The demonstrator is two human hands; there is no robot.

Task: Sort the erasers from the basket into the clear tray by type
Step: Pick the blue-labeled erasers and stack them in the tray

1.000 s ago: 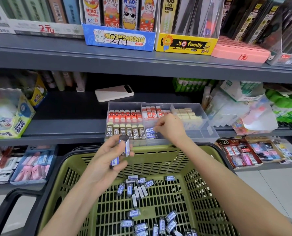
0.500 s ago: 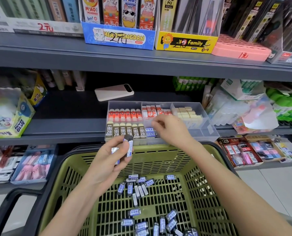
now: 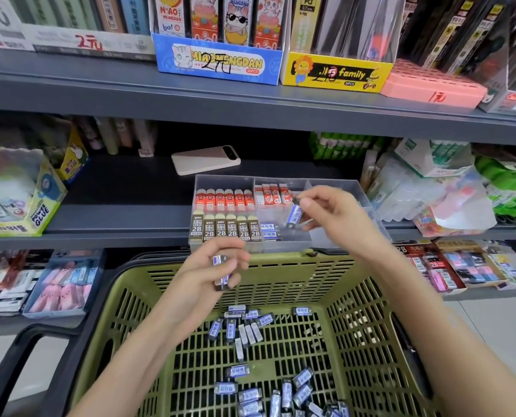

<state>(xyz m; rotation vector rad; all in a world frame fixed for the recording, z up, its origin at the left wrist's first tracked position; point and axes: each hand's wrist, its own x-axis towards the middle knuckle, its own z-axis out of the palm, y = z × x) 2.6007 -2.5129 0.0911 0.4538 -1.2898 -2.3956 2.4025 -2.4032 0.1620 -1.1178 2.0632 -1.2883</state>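
A green plastic basket [image 3: 365,296] sits in front of me with several blue-sleeved erasers [image 3: 250,395] loose on its floor. The clear tray [image 3: 368,203] stands on the shelf behind it, holding rows of red erasers [image 3: 225,198], brown 2B erasers [image 3: 226,230], red-and-white erasers [image 3: 273,194] and a few blue ones [image 3: 270,231]. My right hand [image 3: 332,215] pinches one blue eraser [image 3: 294,215] over the tray's middle compartment. My left hand [image 3: 208,272] grips a few blue erasers [image 3: 222,272] above the basket's far rim.
A beige phone [image 3: 205,160] lies on the shelf behind the tray. Glue boxes [image 3: 19,194] stand at the left, wrapped packs [image 3: 431,194] at the right. Display boxes [image 3: 220,63] line the upper shelf. Stationery trays [image 3: 64,284] fill the lower shelf.
My right hand has risen from the tray's front row and now holds a blue eraser over the tray. My left hand has stayed above the basket with fewer erasers showing.
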